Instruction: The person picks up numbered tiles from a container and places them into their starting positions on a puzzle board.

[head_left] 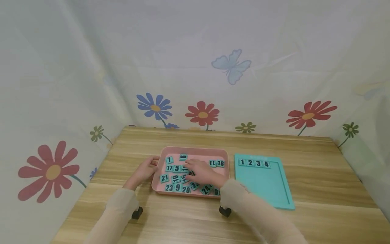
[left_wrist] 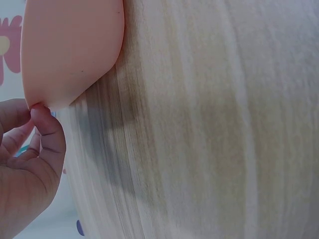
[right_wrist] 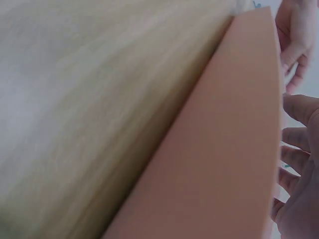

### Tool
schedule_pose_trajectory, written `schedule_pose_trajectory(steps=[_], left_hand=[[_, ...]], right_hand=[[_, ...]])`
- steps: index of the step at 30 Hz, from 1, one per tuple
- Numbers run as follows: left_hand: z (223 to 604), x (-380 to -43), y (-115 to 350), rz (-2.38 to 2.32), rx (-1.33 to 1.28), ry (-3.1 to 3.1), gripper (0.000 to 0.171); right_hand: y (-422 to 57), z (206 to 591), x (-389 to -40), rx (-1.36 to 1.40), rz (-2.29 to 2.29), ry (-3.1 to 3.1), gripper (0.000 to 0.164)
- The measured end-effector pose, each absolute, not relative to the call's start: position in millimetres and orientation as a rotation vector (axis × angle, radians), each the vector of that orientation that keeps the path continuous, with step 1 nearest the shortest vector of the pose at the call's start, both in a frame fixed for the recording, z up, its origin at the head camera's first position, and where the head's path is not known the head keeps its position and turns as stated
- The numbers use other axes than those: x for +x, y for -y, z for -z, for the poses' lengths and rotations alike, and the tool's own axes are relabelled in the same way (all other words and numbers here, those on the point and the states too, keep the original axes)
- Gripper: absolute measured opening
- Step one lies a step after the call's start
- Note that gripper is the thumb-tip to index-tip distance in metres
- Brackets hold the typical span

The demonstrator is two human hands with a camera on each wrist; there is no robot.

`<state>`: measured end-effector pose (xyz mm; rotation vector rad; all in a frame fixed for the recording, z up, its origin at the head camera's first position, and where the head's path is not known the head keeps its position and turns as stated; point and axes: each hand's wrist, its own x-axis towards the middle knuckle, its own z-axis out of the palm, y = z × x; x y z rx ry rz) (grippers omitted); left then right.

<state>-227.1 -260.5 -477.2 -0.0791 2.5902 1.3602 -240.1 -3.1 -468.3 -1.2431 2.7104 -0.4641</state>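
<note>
We see the left hand (head_left: 145,170) at the left end of the pink tray (head_left: 196,151), grip pinching its rim between thumb and index finger, clear in the left wrist view. Right hand (head_left: 202,173) is over the tray's middle, grip spread, fingers slightly bent above the numbered tiles (head_left: 169,159); we can't tell whether the fingertips touch any. Tray sits flat on the wood-grain table (head_left: 182,220), tiles scattered in it at mixed angles; we read 7, 17, 5, 21, 23, 9 and 20 on the left, 18 at far right. Turquoise board (head_left: 262,184) just right of tray, tiles 1–4 (head_left: 258,163) in order along its top edge.
</note>
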Motion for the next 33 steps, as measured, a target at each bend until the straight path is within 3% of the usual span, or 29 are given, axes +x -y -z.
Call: schedule_pose_trajectory(steps=[14, 33], left_hand=[[476.8, -226.1, 258.0, -1.367, -0.093, -2.582, 0.046], [473.8, -224.2, 258.4, -1.377, -0.096, -2.586, 0.047]], right_hand=[[24.5, 481.2, -238.1, -1.135, 0.307, -2.650, 0.053], [6.9, 485.4, -255.9, -1.004, 0.426, -2.891, 0.019]])
